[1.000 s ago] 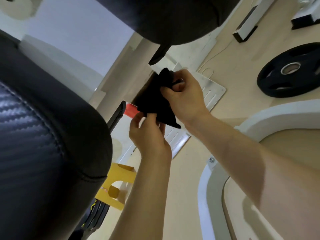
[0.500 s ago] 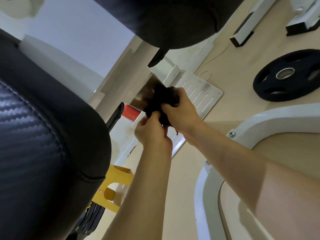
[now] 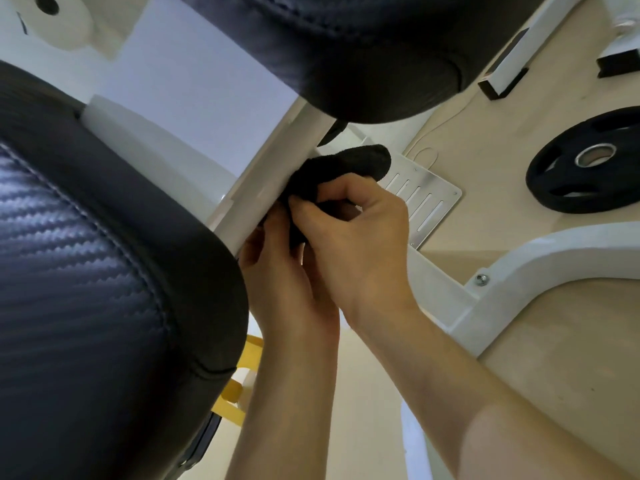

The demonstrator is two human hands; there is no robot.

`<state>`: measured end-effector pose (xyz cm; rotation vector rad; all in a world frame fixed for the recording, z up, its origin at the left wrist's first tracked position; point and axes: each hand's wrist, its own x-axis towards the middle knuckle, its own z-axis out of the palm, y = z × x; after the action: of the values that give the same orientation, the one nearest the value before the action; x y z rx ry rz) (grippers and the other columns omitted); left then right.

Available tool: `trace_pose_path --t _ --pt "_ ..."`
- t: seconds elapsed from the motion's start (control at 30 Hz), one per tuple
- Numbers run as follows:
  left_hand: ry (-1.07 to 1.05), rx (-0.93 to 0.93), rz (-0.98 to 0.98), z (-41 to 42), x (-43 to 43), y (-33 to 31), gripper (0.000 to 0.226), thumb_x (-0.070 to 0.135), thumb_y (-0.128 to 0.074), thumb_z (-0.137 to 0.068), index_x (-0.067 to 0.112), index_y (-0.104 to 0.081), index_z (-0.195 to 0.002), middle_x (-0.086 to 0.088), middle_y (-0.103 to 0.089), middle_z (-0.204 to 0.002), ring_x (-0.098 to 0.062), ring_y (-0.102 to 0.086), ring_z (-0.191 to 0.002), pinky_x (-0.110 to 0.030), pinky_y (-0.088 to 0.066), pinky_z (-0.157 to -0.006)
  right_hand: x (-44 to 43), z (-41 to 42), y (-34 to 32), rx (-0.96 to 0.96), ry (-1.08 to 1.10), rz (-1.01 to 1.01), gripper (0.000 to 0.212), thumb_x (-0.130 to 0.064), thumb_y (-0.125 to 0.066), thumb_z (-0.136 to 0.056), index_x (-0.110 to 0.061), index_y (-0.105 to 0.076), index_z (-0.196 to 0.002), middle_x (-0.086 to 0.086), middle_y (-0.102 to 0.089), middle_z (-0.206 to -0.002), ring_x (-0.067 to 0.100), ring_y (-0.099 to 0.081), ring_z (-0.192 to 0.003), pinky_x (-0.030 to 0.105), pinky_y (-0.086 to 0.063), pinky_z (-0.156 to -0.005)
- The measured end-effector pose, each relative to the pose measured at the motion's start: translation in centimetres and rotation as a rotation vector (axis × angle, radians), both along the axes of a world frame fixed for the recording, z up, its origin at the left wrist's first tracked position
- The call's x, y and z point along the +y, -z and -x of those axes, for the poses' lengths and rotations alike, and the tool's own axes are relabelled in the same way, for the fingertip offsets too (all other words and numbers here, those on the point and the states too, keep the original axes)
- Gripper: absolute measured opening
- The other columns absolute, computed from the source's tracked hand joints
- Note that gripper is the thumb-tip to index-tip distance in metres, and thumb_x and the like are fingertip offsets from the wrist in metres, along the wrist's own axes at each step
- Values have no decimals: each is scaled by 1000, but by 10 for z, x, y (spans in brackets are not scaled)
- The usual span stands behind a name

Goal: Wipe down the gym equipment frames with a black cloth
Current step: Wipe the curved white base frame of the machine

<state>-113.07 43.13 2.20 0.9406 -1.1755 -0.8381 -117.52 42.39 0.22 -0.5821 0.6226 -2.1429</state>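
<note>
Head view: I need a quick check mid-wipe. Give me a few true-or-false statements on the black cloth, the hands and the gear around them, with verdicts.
1. The right hand grips the black cloth. True.
2. The black cloth is pressed against the white frame post. True.
3. The weight plate is loaded on a bar. False: it lies flat on the floor, apart from the hands.
4. The black cloth is spread out on the seat pad. False: it is bunched in the right hand at the white frame post, off the pad.
</note>
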Motion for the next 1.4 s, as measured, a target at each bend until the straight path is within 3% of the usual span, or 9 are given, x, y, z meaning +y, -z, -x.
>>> trace_pose_path --t 0.13,0.33,0.5,0.6,0.77,0.9,1.03,1.23,1.4 --pt "-28 -115 8 1 1 -2 22 20 -55 -96 9 -64 -114 -1 -73 -101 -12 -70 -93 -16 -52 -69 11 0 -1 -73 85 82 16 -6 -67 -79 -18 -69 -90 1 -68 -93 18 -66 -92 38 -55 -84" --pt "-273 -228 69 -11 -36 17 9 11 -65 -88 2 -63 -88 -8 -70 -82 -13 -68 -68 -17 -50 -61 -21 -10 16 230 155 14 28 -2 -57 -84 -16 -66 -107 -2 -63 -107 10 -59 -99 20 -48 -91" --pt "-445 -474 -64 -24 -79 69 8 19 -70 -84 12 -67 -82 1 -70 -77 -18 -68 -74 -27 -55 -67 -59 -13 70 285 -249 -211 37 -7 -51 -93 -18 -50 -128 3 -61 -114 18 -59 -104 34 -50 -96" --pt "-513 -841 106 -36 -87 87 16 21 -69 -83 24 -54 -84 4 -62 -85 -18 -61 -81 -31 -53 -70 -67 -4 87 309 -404 -194 45 -2 -48 -93 -18 -43 -134 7 -60 -118 22 -57 -110 35 -49 -95" --pt "-286 -1607 661 -53 -85 103 22 6 -63 -88 5 -59 -109 -9 -61 -105 -19 -53 -91 -17 -40 -73 -86 15 88 277 -485 -273 43 2 -38 -90 -17 -56 -125 9 -64 -111 23 -59 -106 39 -50 -97" --pt "-312 -2000 1001 -34 -123 94 39 4 -74 -70 -1 -57 -105 -17 -64 -93 -30 -65 -83 -36 -56 -74 -90 27 98 245 -554 -297 37 -11 -36 -99 -18 -51 -131 8 -60 -118 24 -57 -109 39 -50 -95" --pt "-264 -2598 830 -31 -156 117 33 21 -86 -58 16 -68 -84 -3 -62 -79 -15 -61 -71 -23 -49 -63 -82 45 134 329 -608 -431 57 -17 -44 -97 -37 -25 -148 -2 -46 -128 22 -52 -114 40 -50 -93" --pt "-231 -2678 1020 -22 -172 164 31 11 -70 -66 12 -62 -95 -5 -59 -85 -18 -56 -73 -26 -44 -64 -44 89 220 444 -578 -690 64 -9 -43 -96 -37 -22 -149 4 -38 -146 25 -54 -116 42 -50 -98" --pt "165 -2556 969 -18 -164 226 46 6 -80 -43 11 -69 -87 -8 -58 -77 -21 -55 -62 -25 -42 -53 -14 92 267 457 -604 -800 64 -7 -46 -94 -34 -26 -149 5 -45 -141 25 -57 -112 39 -51 -94"
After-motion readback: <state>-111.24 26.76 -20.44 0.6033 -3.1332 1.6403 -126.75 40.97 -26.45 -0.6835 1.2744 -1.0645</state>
